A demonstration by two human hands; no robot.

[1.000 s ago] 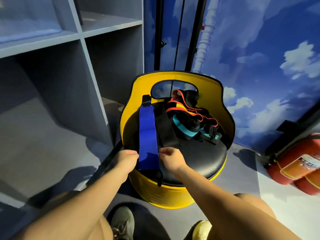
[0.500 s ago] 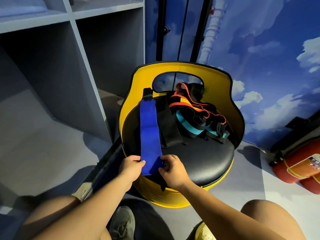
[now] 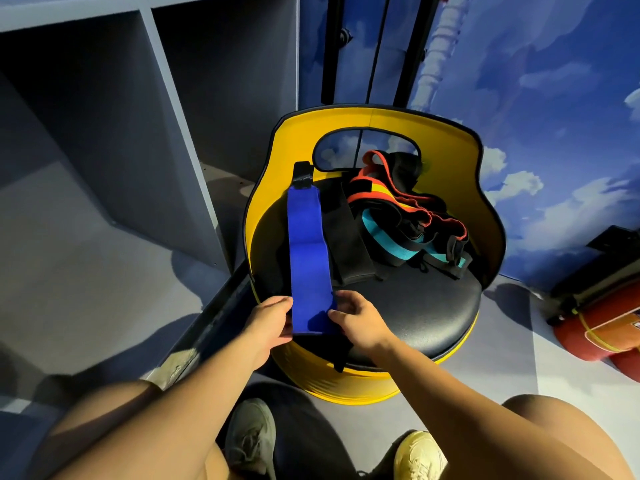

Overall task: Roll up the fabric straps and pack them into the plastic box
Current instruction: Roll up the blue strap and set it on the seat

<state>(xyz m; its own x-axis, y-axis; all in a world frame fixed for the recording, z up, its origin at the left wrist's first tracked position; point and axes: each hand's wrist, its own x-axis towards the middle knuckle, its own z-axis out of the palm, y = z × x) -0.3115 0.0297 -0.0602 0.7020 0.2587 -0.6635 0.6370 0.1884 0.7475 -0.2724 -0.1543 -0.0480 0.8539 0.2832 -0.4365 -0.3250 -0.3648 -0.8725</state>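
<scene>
Long flat blue fabric strap (image 3: 306, 261) lies lengthwise on round black padded seat (image 3: 415, 306) of yellow drum stool (image 3: 346, 382), black end tab at 12 o'clock, near end at 6. Left hand (image 3: 268, 322) pinches near end's left edge; right hand (image 3: 360, 320) pinches its right edge, fingers curled on fabric. At strap's 3 o'clock, flat black strap (image 3: 346, 244); further, at 2 o'clock, tangled pile of orange, teal and black straps (image 3: 412, 220). Grey shelving (image 3: 166, 109) at 9 o'clock of stool, red fire extinguisher (image 3: 599, 327) on floor at 3.
</scene>
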